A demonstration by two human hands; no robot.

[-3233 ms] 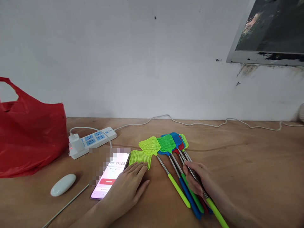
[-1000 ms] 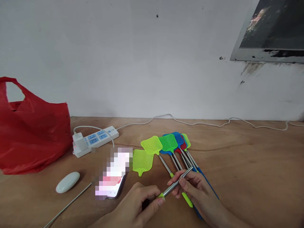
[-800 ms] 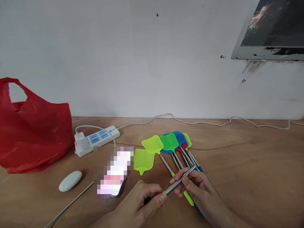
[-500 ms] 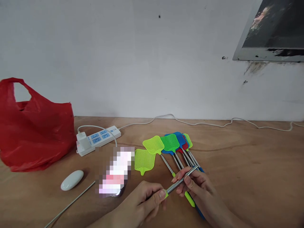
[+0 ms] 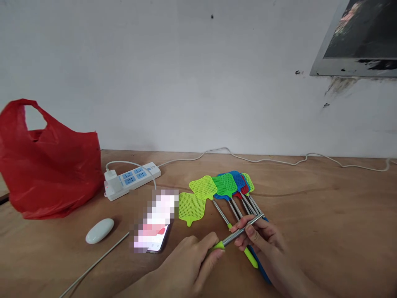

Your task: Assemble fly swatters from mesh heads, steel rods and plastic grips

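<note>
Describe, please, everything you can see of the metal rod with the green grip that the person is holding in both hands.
The rod is a slim, shiny tube that looks like steel, with a lime-green grip showing at its near end. No swatter head is on it. It is held just above the table, slanting up to the right. The left hand pinches the green end, and the right hand holds the bare metal nearer the far tip. It crosses over the handles of the finished swatters lying behind it.

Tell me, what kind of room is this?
Probably a plain home workroom: a bare wooden table against a white wall, with a power strip, a red plastic bag and colourful fly swatters.
</note>
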